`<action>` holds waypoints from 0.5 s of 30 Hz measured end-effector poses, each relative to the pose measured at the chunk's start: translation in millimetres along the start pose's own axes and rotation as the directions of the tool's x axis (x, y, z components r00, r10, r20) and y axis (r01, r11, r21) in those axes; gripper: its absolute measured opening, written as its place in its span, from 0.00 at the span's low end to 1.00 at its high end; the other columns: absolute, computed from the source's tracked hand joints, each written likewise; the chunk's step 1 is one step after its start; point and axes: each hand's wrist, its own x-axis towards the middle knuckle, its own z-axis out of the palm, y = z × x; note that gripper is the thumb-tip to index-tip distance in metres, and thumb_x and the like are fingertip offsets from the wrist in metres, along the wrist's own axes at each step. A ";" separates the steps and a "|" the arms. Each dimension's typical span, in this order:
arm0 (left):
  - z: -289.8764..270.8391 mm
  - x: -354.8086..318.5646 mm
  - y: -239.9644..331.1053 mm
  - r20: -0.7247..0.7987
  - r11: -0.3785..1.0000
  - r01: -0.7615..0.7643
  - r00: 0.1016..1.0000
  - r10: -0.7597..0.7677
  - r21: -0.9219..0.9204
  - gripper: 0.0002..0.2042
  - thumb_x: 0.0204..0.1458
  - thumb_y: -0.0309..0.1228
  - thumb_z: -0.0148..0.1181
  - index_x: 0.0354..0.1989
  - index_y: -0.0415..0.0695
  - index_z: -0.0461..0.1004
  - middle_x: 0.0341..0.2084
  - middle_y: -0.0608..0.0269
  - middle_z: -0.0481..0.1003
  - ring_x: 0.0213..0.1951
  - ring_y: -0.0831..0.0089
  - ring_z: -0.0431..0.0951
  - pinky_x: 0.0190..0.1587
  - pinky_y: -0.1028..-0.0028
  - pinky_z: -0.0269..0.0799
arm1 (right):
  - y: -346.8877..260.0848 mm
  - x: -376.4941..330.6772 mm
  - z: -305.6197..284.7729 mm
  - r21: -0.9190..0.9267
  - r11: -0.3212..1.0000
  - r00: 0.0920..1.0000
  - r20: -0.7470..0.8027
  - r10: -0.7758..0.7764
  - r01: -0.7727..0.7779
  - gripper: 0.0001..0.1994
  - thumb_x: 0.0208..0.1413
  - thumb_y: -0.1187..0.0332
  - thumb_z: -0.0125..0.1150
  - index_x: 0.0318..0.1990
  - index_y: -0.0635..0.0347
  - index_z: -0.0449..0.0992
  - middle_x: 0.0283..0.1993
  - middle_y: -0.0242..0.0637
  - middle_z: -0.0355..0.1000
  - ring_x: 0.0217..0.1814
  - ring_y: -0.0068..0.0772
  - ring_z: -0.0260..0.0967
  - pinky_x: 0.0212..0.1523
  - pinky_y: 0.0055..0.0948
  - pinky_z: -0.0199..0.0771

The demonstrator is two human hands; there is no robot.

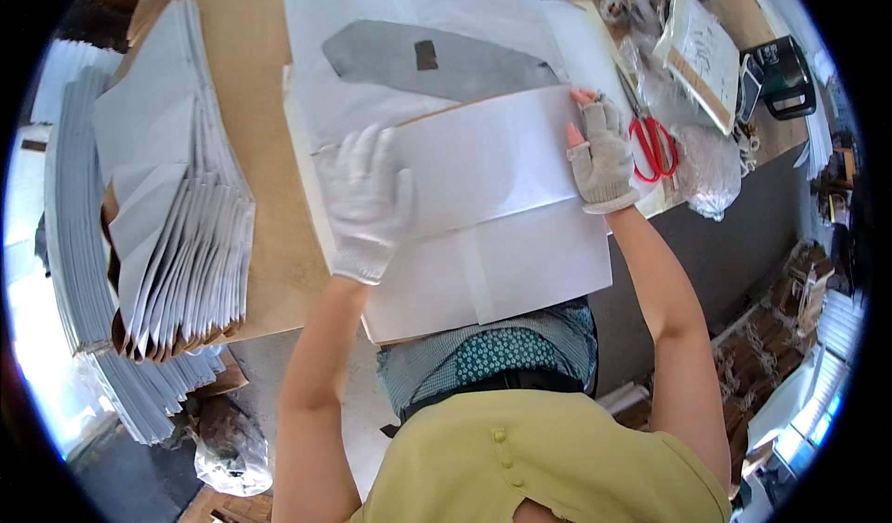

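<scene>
we press our left hand (365, 202), in a full white knit glove, flat on the big white paper sheet (492, 216) that lies across the brown table (260, 151) in front of us — its fingers are spread wide over the sheet's folded upper left part. our right hand (599, 156), in a white glove with bare fingertips, sits at the sheet's right edge; its fingers are close together and curl over the fold, pinching the paper there. the upper flap of the sheet is turned down toward us, with a crease running across the middle. just beyond the fold lies a grey pointed fabric piece (437, 60) on more white paper. red-handled scissors (650, 142) lie just beside our right hand. a fanned stack of grey folded pieces (177, 207) rests at the table's left — well apart from both hands.
</scene>
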 end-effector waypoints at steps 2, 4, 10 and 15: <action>-9.9 26.1 17.7 -0.004 0.998 -0.037 0.999 0.037 -0.054 0.23 0.58 0.31 0.60 0.63 0.40 0.72 0.51 0.49 0.74 0.57 0.48 0.71 0.72 0.47 0.54 | 0.7 4.4 1.6 0.164 0.976 0.989 0.043 0.140 -0.145 0.22 0.63 0.65 0.60 0.63 0.60 0.73 0.61 0.54 0.71 0.67 0.59 0.67 0.67 0.47 0.66; -26.3 35.5 30.1 0.145 0.999 0.016 0.989 -0.009 -0.052 0.23 0.57 0.28 0.60 0.63 0.40 0.72 0.50 0.52 0.75 0.57 0.49 0.72 0.71 0.47 0.55 | -18.3 16.9 -13.0 0.204 0.973 0.988 -0.090 0.129 -0.109 0.17 0.61 0.69 0.63 0.57 0.59 0.76 0.59 0.52 0.73 0.66 0.57 0.68 0.67 0.46 0.67; -106.7 6.9 88.3 0.212 0.999 -0.047 0.976 0.044 0.010 0.25 0.53 0.25 0.63 0.63 0.43 0.73 0.48 0.57 0.76 0.55 0.52 0.72 0.66 0.51 0.59 | -97.5 37.6 -111.9 0.108 0.914 0.913 0.077 -0.401 0.392 0.10 0.54 0.69 0.71 0.43 0.55 0.83 0.56 0.39 0.79 0.66 0.50 0.70 0.65 0.45 0.71; -119.0 -0.2 117.4 0.119 0.996 -0.088 0.989 0.086 0.012 0.26 0.51 0.25 0.64 0.62 0.46 0.74 0.49 0.58 0.75 0.55 0.53 0.72 0.66 0.52 0.60 | -91.1 66.6 -99.2 0.095 0.892 0.881 0.142 -0.451 0.442 0.10 0.57 0.62 0.69 0.43 0.53 0.84 0.53 0.37 0.80 0.63 0.45 0.72 0.64 0.45 0.71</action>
